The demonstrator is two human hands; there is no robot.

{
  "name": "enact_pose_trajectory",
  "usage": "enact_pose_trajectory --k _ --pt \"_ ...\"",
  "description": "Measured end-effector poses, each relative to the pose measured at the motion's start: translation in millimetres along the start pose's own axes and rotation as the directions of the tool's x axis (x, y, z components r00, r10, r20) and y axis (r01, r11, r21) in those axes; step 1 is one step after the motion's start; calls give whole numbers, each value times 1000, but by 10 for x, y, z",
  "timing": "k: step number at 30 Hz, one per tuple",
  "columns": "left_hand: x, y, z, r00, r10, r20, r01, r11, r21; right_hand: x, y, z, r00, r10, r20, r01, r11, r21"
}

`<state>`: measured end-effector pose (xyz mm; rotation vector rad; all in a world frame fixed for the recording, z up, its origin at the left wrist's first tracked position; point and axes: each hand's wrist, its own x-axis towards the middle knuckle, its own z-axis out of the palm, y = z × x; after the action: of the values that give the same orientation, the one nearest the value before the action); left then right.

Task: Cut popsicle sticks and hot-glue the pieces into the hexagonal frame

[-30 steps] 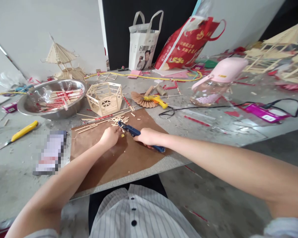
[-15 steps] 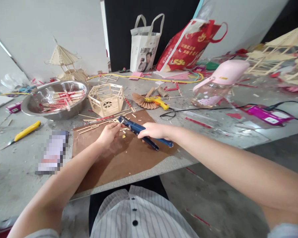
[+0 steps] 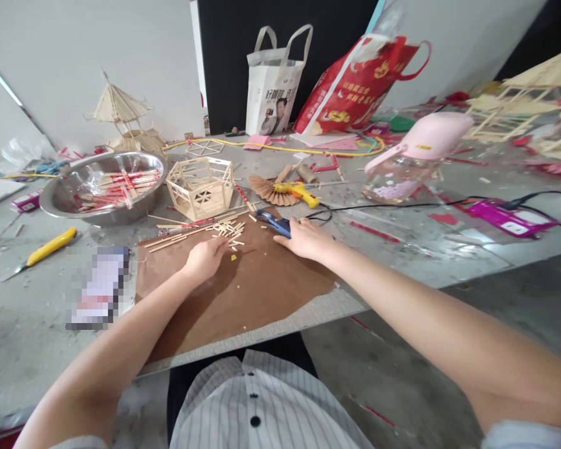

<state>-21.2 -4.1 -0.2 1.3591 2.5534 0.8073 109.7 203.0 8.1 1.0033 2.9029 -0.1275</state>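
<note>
My left hand is closed, its fingertips at the near edge of a pile of short wooden stick pieces. Whatever it pinches is too small to tell from the pile. Over to the right, my right hand grips a blue hand cutter, low over the far right part of the brown mat. The fingers hide most of the cutter's handles. Longer thin sticks lie left of the pile. Just behind stands a hexagonal wooden frame.
A steel bowl of red-and-wood sticks stands at left, near a yellow utility knife and a phone. Behind the mat lies a yellow glue gun, its cable running right. A pink-lidded bottle stands farther right.
My right hand has carried the cutter right and away from me, apart from my left hand. My left hand has stayed close to the pile, which is now uncovered.
</note>
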Motion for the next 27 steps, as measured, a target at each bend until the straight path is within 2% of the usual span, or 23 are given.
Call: enact_pose_trajectory --k 5,8,9,11,13,15,19,22,27 --pt "-44 27 -23 999 -31 -45 41 964 261 53 25 215 995 49 -83 -52 998 -31" --pt "-67 69 -41 999 -37 -28 45 920 390 -8 -52 196 977 -63 -204 61 998 -16" --pt "-74 82 -41 999 -25 -22 32 905 424 -44 -108 177 952 -139 -272 140 990 -13" --pt "-86 97 -30 1000 23 -11 -15 875 485 -121 -259 142 860 -337 -383 366 931 5" --pt "-95 94 -10 997 82 5 -72 844 532 -184 -431 129 754 -521 -400 577 816 24" --pt "-100 75 6 991 126 33 -123 823 554 -220 -581 139 704 -599 -382 649 761 1" --pt "-101 34 4 984 160 78 -176 826 535 -218 -707 180 700 -616 -361 636 768 -78" --pt "-99 35 -9 984 159 77 -175 824 538 -199 -692 202 671 -633 -387 647 754 -113" --pt "-126 93 9 989 107 98 -144 806 574 -185 -661 231 663 -653 -366 664 739 -116"
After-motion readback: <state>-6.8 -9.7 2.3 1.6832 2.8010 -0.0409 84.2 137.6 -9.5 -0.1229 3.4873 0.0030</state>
